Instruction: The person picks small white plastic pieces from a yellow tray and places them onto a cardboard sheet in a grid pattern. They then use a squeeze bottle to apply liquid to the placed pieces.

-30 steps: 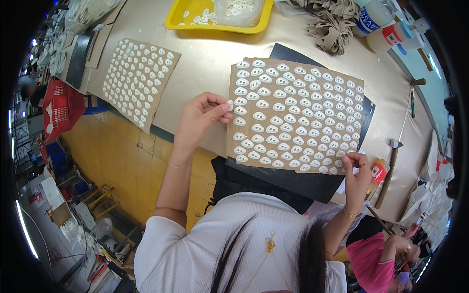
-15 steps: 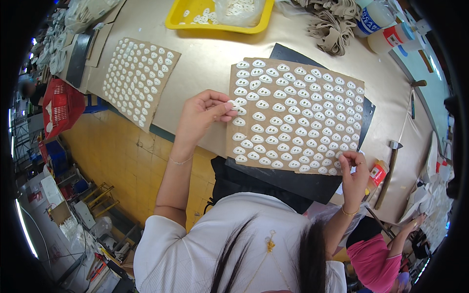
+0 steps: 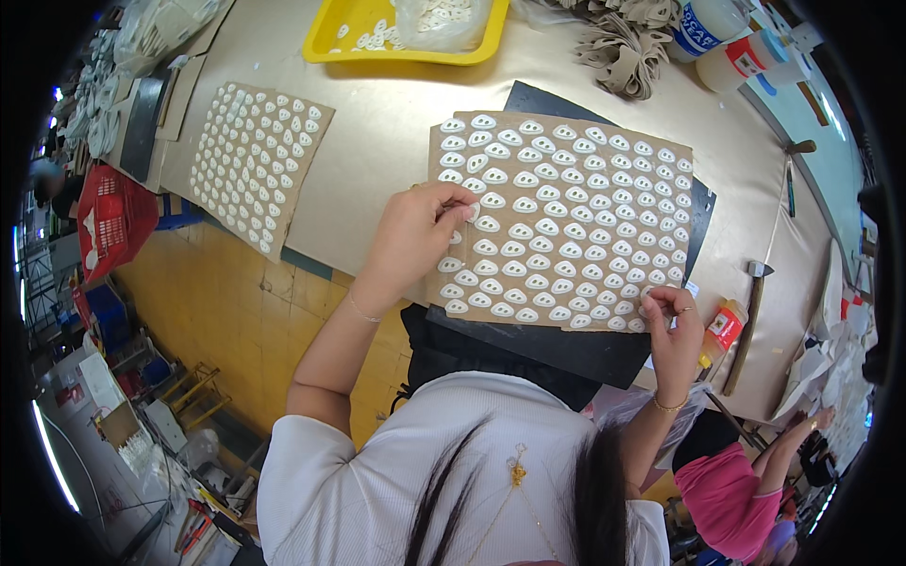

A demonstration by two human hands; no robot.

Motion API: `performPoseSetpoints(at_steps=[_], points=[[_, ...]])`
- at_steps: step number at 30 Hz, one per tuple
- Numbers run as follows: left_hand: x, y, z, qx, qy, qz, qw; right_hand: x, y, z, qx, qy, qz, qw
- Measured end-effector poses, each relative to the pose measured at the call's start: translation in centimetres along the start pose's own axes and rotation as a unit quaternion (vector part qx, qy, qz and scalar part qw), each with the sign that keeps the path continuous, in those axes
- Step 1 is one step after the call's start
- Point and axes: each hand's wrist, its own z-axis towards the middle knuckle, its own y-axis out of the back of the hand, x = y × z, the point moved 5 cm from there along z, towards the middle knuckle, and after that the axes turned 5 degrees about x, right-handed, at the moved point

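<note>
A brown cardboard sheet (image 3: 479,274) lies before me, covered in rows of small white rounded pieces, each with two dark holes like a snout. My left hand (image 3: 422,231) reaches over its left edge, thumb and fingers pinched on a white snout-shaped piece (image 3: 471,213) at the sheet's surface; the fingers partly cover it. At the lower right corner, my right hand (image 3: 677,330) has its thumb and forefinger curled together over the sheet's edge. Whatever lies between those fingers is hidden.
Black boards (image 3: 538,347) lie under the sheet. Another filled cardboard sheet (image 3: 300,174) is at the left. A yellow tray (image 3: 406,58) with loose pieces stands at the back. On the right are a hammer (image 3: 748,325), a small bottle (image 3: 725,327) and larger bottles (image 3: 741,58). A co-worker in pink (image 3: 727,500) is lower right.
My left hand has moved right from the sheet's left edge, bringing its fingers onto the sheet among the pieces. The right hand stays at the corner. The whole view has shifted slightly.
</note>
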Motion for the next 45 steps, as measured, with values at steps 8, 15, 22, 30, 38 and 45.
performPoseSetpoints(at_steps=[8,15,22,30,38,45], points=[[-0.5,-0.2,0.1,-0.045,-0.051,0.067,0.995,-0.3,-0.1,0.0,0.005,-0.01,0.003,1.0],[1.3,-0.4,0.2,0.006,0.006,-0.105,0.994,-0.2,0.2,0.0,-0.004,0.02,0.0,1.0],[1.5,6.9,4.2,-0.077,-0.058,-0.203,0.974,0.4,0.4,0.0,-0.003,0.022,-0.004,1.0],[2.7,18.1,15.8,-0.317,-0.079,0.16,0.931,0.5,1.4,-0.8,-0.034,0.036,-0.011,0.999],[0.8,15.7,12.5,-0.29,-0.093,0.254,0.918,-4.4,9.8,-3.6,-0.24,-0.099,-0.251,0.933],[-1.5,15.7,18.6,-0.235,-0.055,0.252,0.937,-6.3,8.9,-4.0,-0.207,-0.115,-0.259,0.937]])
